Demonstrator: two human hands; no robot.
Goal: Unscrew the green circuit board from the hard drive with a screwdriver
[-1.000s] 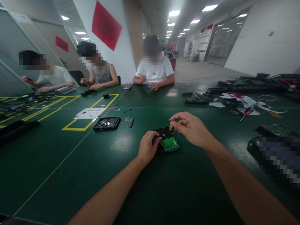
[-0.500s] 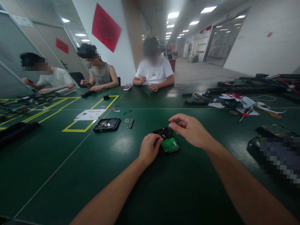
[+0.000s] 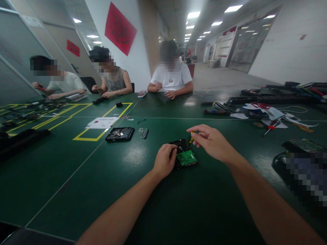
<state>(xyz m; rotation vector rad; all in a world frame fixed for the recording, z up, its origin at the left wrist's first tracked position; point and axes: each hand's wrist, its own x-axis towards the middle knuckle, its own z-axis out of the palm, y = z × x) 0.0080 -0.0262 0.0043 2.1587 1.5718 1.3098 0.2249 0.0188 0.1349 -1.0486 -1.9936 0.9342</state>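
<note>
A black hard drive (image 3: pixel 180 144) with a green circuit board (image 3: pixel 187 158) lies on the table in front of me. My left hand (image 3: pixel 166 160) is closed at the drive's left edge, thumb and fingers together, holding it against the table. Above the drive's right side, my right hand (image 3: pixel 206 140) pinches a small screwdriver with a yellow handle (image 3: pixel 192 136). Its shaft points down toward the drive, and I cannot make out where the tip rests. To the left lie another opened hard drive (image 3: pixel 120 134) and a loose circuit board (image 3: pixel 143 133).
A white paper (image 3: pixel 100 123) with small parts lies at left. Cables and a red-handled screwdriver (image 3: pixel 271 127) are at the right, with a circuit board (image 3: pixel 306 145) nearer. Three people sit across the green table (image 3: pixel 84 190), including one in a white shirt (image 3: pixel 171 80).
The view has shifted slightly, moving the scene right. My right hand has turned a little, showing more of the yellow handle. My left hand stays at the drive's edge.
</note>
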